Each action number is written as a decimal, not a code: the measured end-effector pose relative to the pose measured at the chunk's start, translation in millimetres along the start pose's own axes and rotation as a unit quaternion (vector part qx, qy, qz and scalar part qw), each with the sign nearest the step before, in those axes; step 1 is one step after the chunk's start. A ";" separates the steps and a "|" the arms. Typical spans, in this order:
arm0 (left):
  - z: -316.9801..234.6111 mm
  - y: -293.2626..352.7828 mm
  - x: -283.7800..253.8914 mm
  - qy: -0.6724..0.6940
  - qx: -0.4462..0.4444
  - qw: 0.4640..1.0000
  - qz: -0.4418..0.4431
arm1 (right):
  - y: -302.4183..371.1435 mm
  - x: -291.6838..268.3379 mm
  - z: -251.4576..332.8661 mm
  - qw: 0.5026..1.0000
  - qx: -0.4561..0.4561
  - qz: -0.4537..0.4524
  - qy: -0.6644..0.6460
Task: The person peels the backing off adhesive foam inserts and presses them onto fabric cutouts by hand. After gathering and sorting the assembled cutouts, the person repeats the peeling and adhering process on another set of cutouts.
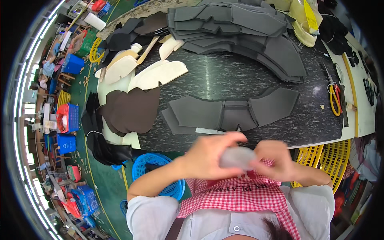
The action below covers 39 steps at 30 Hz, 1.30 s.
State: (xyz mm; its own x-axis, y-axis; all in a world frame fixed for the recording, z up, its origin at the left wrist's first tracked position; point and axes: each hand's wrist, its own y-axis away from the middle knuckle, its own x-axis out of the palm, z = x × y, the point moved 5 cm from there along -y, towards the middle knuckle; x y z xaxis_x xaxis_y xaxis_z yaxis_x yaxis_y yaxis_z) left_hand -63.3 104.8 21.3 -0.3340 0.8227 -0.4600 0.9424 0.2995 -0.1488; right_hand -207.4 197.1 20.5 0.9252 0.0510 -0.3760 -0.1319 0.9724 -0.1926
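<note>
In front of my apron, my left hand [209, 156] is closed round a blurred, pale grey, rounded object [237, 157], too smeared by motion to name. My right hand [274, 161] has its fingers curled in a pinch at the object's right side; what sits between the fingertips is hidden. Just beyond my hands, on the dark speckled table [208, 76], lie joined dark grey sheet pieces [236, 112] with seams across them. A small white strip [209, 131] rests along their near edge.
Stacked grey pieces [240, 24] cover the back. Brown pieces [134, 110] and cream pieces [160, 75] lie left. Yellow-handled scissors [334, 100] are at right. A blue basket [176, 188] and yellow baskets [336, 160] stand below the table's near edge.
</note>
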 end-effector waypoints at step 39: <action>91.4 -3.1 -156.9 -0.158 -0.096 0.936 -0.299 | -94.8 -39.6 15.5 0.817 -0.338 -0.091 0.458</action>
State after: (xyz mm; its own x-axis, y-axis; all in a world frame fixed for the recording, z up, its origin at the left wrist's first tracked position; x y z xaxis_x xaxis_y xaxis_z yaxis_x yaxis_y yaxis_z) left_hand -12.3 -69.4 14.0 -0.7505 0.3056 -0.5860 0.5588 0.7669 -0.3156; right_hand -226.0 106.5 67.7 0.3380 -0.5730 -0.7466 -0.4744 0.5814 -0.6610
